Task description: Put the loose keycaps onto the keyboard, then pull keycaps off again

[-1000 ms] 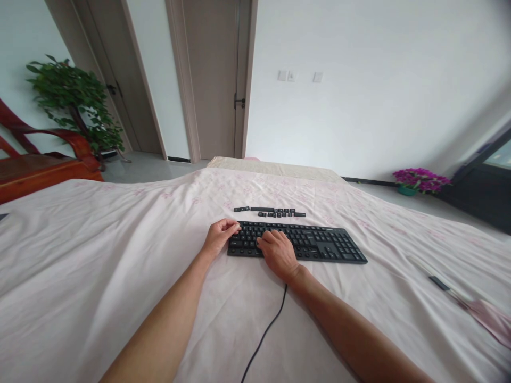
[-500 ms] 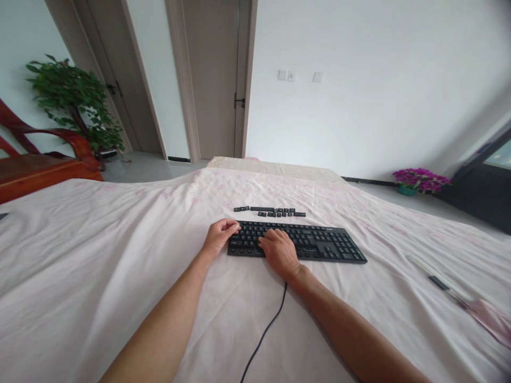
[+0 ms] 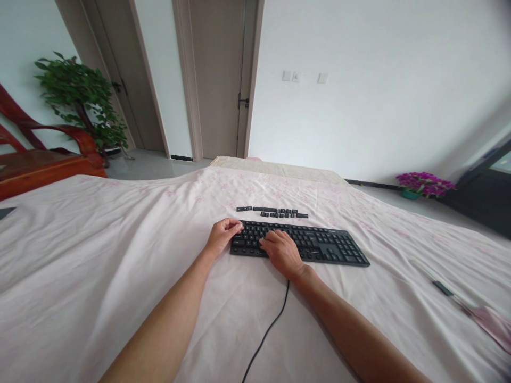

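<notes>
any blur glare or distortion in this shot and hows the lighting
Head view: soft light, no strong glare on the keyboard; head view: the far-left door leans, likely wide-angle distortion; head view: lettering on the loose keys is too small and soft to read.

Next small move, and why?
Probably lift the right hand slightly to check underneath: it covers part of the keyboard, hiding what its fingertips are doing. Loose keys lie just beyond. The left hand is at the left end, so it could steady things.
</notes>
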The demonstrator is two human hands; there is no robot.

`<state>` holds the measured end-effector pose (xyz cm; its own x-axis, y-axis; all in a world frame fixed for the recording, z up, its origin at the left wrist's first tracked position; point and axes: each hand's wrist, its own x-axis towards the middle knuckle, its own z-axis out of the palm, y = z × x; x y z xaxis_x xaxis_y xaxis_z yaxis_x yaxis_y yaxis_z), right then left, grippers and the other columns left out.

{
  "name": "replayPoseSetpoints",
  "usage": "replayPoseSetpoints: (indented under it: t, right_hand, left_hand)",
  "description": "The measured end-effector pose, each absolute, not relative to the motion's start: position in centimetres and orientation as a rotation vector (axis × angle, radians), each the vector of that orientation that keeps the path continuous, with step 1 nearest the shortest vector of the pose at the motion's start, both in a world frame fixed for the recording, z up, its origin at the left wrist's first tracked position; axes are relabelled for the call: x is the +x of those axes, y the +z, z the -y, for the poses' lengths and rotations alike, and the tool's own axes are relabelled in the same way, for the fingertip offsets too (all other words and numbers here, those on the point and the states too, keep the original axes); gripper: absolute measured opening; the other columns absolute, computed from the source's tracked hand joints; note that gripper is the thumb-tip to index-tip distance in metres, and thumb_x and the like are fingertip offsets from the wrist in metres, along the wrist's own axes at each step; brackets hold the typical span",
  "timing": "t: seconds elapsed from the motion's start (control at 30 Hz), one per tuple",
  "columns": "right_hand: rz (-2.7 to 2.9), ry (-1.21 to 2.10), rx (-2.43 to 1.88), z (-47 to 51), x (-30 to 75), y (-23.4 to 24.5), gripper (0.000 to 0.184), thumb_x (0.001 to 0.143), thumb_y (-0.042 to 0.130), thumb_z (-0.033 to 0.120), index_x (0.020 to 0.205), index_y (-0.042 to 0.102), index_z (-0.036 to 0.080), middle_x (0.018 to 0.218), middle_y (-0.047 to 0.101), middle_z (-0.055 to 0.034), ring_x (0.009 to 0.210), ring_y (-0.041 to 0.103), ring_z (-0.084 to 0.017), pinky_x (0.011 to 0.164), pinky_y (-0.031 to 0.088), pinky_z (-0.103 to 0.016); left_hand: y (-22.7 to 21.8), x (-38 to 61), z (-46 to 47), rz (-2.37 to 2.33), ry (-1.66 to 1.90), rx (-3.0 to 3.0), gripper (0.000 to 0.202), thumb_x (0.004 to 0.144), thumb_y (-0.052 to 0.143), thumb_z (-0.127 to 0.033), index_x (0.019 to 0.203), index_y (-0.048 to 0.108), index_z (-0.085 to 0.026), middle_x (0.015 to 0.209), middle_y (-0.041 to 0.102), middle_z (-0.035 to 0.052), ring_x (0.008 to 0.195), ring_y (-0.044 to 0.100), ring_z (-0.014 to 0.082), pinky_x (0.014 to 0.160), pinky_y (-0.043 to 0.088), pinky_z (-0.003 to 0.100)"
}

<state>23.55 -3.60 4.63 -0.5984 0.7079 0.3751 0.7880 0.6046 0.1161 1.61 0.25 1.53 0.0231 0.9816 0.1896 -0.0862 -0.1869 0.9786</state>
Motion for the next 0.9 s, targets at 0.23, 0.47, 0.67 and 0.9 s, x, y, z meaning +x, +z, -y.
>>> replayPoseSetpoints:
  t: [0.23, 0.47, 0.67, 0.9]
  right_hand:
    - [2.614, -0.455, -1.202, 3.4, 23.4, 5.2, 0.018, 0.093, 0.051, 0.025, 0.084, 0.066, 0.021, 0.083, 0.057, -0.0033, 0.08, 0.045, -0.017, 0.069, 0.026, -0.032]
    - [2.688, -0.454, -1.246, 3.6, 22.6, 5.8, 0.022, 0.091, 0.048, 0.018, 0.075, 0.064, 0.018, 0.087, 0.058, -0.0067, 0.082, 0.046, -0.019, 0.071, 0.028, -0.033]
    - [2.727, -0.502, -1.255, 4.0, 22.2, 5.9, 0.022, 0.09, 0.047, 0.014, 0.077, 0.064, 0.017, 0.089, 0.059, -0.0089, 0.082, 0.046, -0.021, 0.07, 0.029, -0.035]
    - [2.808, -0.621, -1.214, 4.9, 21.6, 6.2, 0.019, 0.084, 0.049, 0.006, 0.085, 0.066, 0.012, 0.089, 0.057, -0.0117, 0.08, 0.045, -0.022, 0.067, 0.032, -0.036]
  left_hand:
    - [1.4, 1.6, -0.4, -1.021, 1.356, 1.309, 0.032, 0.071, 0.07, -0.043, 0.086, 0.068, -0.015, 0.085, 0.071, 0.007, 0.081, 0.065, 0.0188, 0.079, 0.048, 0.03]
    - [1.1, 1.5, -0.6, -1.018, 1.346, 1.306, 0.033, 0.072, 0.07, -0.043, 0.088, 0.067, -0.015, 0.086, 0.072, 0.0072, 0.081, 0.065, 0.0187, 0.078, 0.048, 0.03]
    - [1.1, 1.5, -0.6, -1.02, 1.346, 1.291, 0.033, 0.071, 0.07, -0.043, 0.088, 0.068, -0.014, 0.086, 0.072, 0.0076, 0.08, 0.065, 0.0184, 0.078, 0.047, 0.029]
    - [1.3, 1.6, -0.4, -1.026, 1.355, 1.296, 0.033, 0.07, 0.071, -0.043, 0.086, 0.068, -0.015, 0.084, 0.072, 0.0072, 0.08, 0.065, 0.0186, 0.077, 0.048, 0.029]
